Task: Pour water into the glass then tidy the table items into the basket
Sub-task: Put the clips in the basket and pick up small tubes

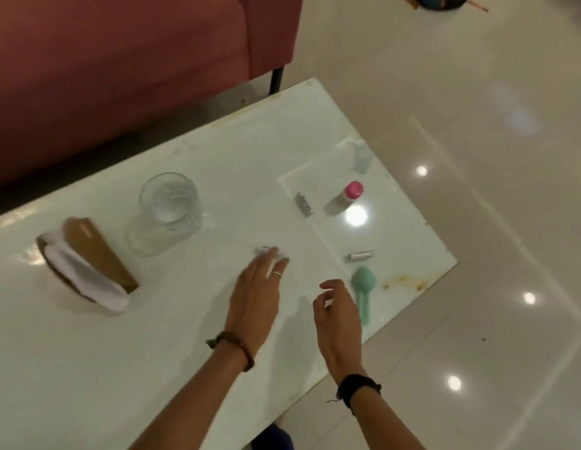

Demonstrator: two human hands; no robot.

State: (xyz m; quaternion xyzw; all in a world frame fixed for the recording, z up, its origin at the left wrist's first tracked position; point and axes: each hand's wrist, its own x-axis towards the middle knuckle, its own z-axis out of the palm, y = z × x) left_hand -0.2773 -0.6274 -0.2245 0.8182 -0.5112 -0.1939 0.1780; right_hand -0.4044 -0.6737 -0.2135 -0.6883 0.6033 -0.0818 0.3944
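On the white tabletop (pixel 185 319), the mint-green plastic spoon (pixel 364 287) lies lengthwise just beside the loosely curled, empty right hand (pixel 336 315); the left hand (pixel 256 293) reaches with straight fingers onto a small clear wrapper (pixel 266 251).

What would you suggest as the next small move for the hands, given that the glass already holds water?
Probably close the left hand on the small clear item at its fingertips and lift it. The glass holds water, so tidying is what remains; the right hand hovers empty beside the green spoon-like item. No basket is in view.

Soft overall blur, ceiling-light glare on table (pixel 356 216) and floor (pixel 477 222).
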